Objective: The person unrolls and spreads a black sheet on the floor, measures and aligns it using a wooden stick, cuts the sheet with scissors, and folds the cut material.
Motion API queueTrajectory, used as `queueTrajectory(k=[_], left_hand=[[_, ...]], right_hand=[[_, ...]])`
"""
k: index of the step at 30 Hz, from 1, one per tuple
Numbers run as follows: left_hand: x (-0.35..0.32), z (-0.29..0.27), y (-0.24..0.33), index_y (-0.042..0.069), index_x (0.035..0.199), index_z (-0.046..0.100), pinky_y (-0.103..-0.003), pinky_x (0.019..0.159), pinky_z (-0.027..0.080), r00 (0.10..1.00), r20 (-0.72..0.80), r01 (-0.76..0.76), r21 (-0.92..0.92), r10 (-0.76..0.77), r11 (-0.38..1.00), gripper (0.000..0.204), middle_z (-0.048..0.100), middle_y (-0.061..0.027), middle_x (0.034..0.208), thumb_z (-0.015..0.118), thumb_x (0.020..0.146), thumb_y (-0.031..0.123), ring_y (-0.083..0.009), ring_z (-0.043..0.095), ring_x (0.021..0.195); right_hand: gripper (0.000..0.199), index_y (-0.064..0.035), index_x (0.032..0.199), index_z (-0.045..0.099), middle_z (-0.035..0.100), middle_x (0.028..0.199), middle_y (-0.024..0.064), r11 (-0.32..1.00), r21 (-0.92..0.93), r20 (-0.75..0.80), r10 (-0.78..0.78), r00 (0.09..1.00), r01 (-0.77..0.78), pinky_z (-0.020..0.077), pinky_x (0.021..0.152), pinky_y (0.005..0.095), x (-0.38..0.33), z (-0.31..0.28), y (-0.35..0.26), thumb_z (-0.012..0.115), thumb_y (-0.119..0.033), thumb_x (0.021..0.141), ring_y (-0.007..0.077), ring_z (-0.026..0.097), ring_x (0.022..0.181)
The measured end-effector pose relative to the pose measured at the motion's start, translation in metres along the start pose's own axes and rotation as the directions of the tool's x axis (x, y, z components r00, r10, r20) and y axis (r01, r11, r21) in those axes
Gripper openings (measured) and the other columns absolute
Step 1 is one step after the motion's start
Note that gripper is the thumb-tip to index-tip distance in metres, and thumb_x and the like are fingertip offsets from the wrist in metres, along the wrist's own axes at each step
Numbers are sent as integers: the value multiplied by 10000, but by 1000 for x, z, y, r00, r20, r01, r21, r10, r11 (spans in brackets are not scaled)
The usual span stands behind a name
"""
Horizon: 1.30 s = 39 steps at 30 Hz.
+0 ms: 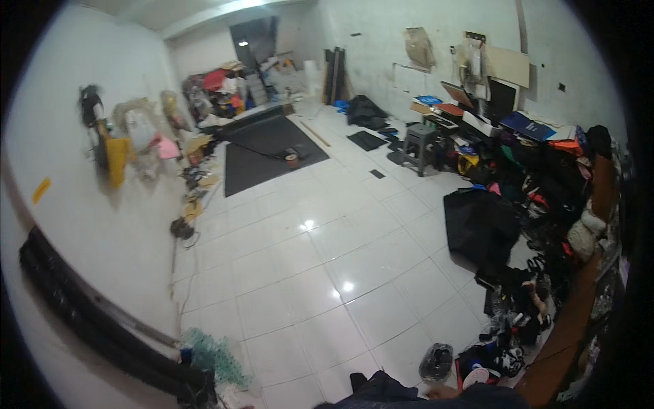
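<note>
At the lower edge my right hand (443,393) shows only in part, low and small, beside a dark sleeve (497,395). Its fingers are too hidden to read, and I cannot make out anything held. Dark fabric (381,390) lies just left of it, perhaps my own clothing. Closest to the hand on the floor is a clear plastic bag with something dark inside (436,362). Right of that bag lies a heap of dark items with a pale round piece (475,377). My left hand is out of view.
White tiles (306,273) cover the floor. Piled dark goods (538,198) line the right wall, with a large black sheet (480,228) and a grey stool (419,146) nearby. A black mat (272,153) lies farther off. Dark rolls (102,320) and green netting (214,358) are at left.
</note>
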<state>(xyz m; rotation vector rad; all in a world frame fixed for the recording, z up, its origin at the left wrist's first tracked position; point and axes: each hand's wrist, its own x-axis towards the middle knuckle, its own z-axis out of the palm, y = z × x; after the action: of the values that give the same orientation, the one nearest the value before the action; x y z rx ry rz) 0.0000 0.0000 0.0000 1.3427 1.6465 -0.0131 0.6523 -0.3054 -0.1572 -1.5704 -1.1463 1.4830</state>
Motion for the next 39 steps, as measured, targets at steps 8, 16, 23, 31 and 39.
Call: queueTrajectory(k=[8,16,23,31,39], left_hand=[[189,-17,117,118,1196,554,-458,918,426,967,123,196,210,-224,958,419,559,-196,1198,570,855,360,-266,545,1063],[487,-174,283,91,1021,662,-468,780,491,938,273,-341,831,212,440,296,648,-186,1022,560,850,310,-270,641,858],[710,-270,720,-27,975,636,-289,648,491,904,-338,-358,-262,262,896,277,645,-90,815,590,885,232,-164,596,690],[920,-240,774,49,906,676,-450,699,493,997,0,-77,101,77,992,329,670,-172,802,513,870,332,-298,632,751],[1030,-281,849,55,881,674,-443,685,504,952,213,124,384,-219,915,261,671,-122,853,535,847,274,-290,639,776]], right_hand=[[408,-46,1146,624,664,1045,151,900,-372,-487,20,873,-228,493,842,361,424,-125,-289,595,-375,906,279,625,958],[419,9,1104,615,684,941,158,208,-976,5,-257,966,60,532,698,334,582,-227,-218,617,-330,858,237,649,826],[213,-56,839,701,687,805,126,648,-338,-128,687,715,-683,533,689,425,622,-226,-212,597,-241,831,282,660,717],[317,-78,866,700,697,880,136,444,-768,-152,574,805,-461,513,809,431,930,-485,-323,482,-308,876,324,662,798],[324,-25,1064,645,684,902,115,922,-217,-740,58,671,-320,519,730,353,1321,-750,-590,674,-263,845,220,646,815]])
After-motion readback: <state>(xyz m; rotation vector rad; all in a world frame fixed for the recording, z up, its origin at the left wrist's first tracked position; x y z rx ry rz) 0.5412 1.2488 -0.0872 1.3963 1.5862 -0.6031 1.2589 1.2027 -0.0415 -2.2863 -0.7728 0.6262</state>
